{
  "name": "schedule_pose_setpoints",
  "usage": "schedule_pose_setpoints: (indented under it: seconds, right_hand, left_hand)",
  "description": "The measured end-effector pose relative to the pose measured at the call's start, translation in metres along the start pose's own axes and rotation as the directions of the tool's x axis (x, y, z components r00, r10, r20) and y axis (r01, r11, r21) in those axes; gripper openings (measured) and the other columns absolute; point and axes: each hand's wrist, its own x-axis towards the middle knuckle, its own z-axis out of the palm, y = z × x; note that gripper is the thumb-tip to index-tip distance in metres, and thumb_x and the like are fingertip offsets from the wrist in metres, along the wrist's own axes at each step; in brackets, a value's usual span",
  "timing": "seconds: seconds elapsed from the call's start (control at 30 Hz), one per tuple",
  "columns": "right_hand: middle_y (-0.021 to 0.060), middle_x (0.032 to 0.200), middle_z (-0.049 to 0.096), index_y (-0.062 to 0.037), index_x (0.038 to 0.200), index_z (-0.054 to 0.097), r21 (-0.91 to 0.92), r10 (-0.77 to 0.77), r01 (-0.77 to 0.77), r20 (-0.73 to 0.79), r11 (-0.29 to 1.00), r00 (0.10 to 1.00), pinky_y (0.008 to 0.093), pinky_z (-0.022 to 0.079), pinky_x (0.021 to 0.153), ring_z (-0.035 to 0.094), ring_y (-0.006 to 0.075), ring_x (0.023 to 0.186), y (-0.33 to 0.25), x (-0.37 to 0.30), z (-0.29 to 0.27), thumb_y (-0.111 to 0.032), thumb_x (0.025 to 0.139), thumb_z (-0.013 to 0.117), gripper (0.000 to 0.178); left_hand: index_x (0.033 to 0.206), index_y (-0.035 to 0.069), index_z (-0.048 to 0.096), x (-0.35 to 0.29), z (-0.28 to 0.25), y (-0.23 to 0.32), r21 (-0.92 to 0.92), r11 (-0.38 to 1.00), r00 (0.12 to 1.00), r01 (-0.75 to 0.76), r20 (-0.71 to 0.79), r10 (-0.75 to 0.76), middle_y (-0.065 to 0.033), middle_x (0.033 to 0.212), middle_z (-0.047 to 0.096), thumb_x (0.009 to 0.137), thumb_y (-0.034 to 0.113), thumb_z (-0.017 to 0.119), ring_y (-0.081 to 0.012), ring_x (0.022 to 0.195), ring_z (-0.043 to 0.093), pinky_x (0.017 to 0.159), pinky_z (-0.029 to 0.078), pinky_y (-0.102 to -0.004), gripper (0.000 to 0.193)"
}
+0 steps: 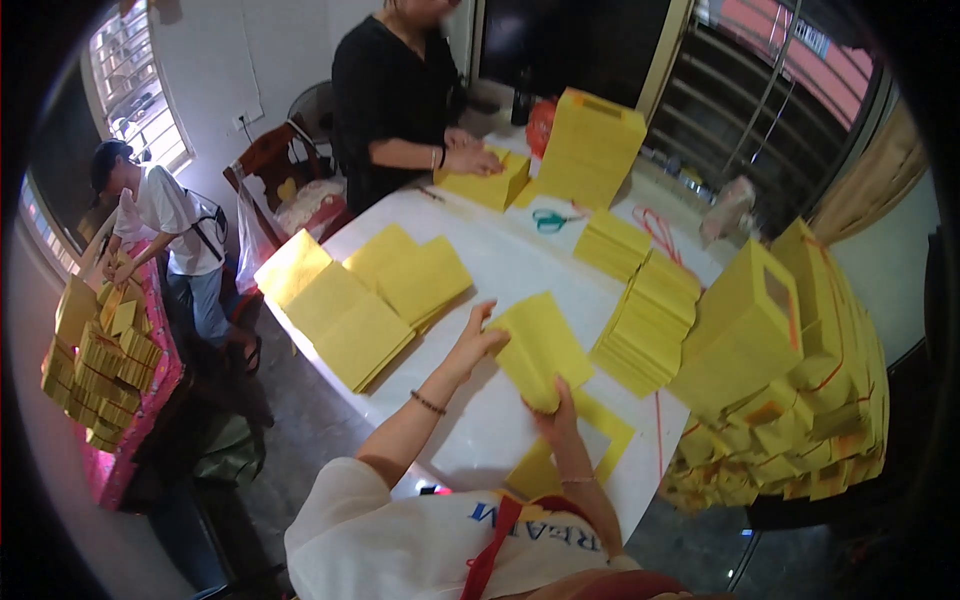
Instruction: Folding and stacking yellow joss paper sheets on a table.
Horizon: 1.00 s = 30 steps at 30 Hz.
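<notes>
A yellow paper sheet (545, 345), slightly bent, is held up over the white table (455, 335) between my two hands. My left hand (475, 345) grips its left edge, with the thumb at the paper and a finger stretched upward. My right hand (560, 412) pinches its lower corner. Under my right hand lies a yellow paper frame (612, 432) with a pale middle, partly hidden by my forearm. Left of my hands lie stacks of flat yellow paper (350, 325), and a fanned stack of folded yellow pieces (640, 325) is to the right.
Across the table, a person in black (390, 110) presses on a yellow paper box (490, 180). Teal scissors (550, 220) lie beside a tall yellow box (590, 150). Bundled yellow boxes (800, 400) pile up at right. Another person (180, 225) stands at a pink-covered table (160, 330).
</notes>
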Motion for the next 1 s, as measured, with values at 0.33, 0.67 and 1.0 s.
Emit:
schedule_pose_setpoints:
  seconds: [0.33,0.67,1.0]
  right_hand:
    - [0.0036,0.094,0.062,-0.0076,0.11,0.053,-0.342,0.081,-0.083,-0.022,0.936,0.997,0.03,0.051,0.064,0.061,0.015,0.079,-0.026,0.027,-0.025,-0.033,0.085,0.057,0.036]
    - [0.0054,0.118,0.054,-0.005,0.126,0.042,-0.174,0.186,-0.178,0.03,0.968,0.982,0.0368,0.045,0.088,0.053,0.0181,0.108,-0.041,0.033,-0.012,-0.026,0.088,0.055,0.046]
    - [0.004,0.118,0.052,-0.0013,0.126,0.041,-0.152,0.107,-0.083,0.163,0.985,0.981,0.0296,0.038,0.092,0.049,0.0133,0.106,-0.031,0.038,-0.045,-0.011,0.086,0.055,0.044]
  left_hand:
    - [0.13,0.026,0.042,-0.009,-0.018,-0.011,0.826,-0.127,0.721,-0.548,0.545,0.429,-0.0144,0.139,0.034,0.067,0.014,0.065,-0.0367,0.13,0.025,0.101,0.022,-0.0557,0.068]
    - [0.11,0.011,0.057,-0.001,-0.009,-0.074,0.817,0.075,0.735,-0.572,0.471,0.488,-0.0057,0.102,0.056,0.068,0.007,0.06,-0.0226,0.098,0.052,0.082,0.039,-0.0368,0.042]
    - [0.105,0.01,0.062,0.015,-0.009,-0.072,0.832,0.298,0.831,-0.467,0.298,0.469,-0.0105,0.093,0.061,0.073,0.005,0.061,-0.0298,0.087,0.056,0.074,0.044,-0.0376,0.032]
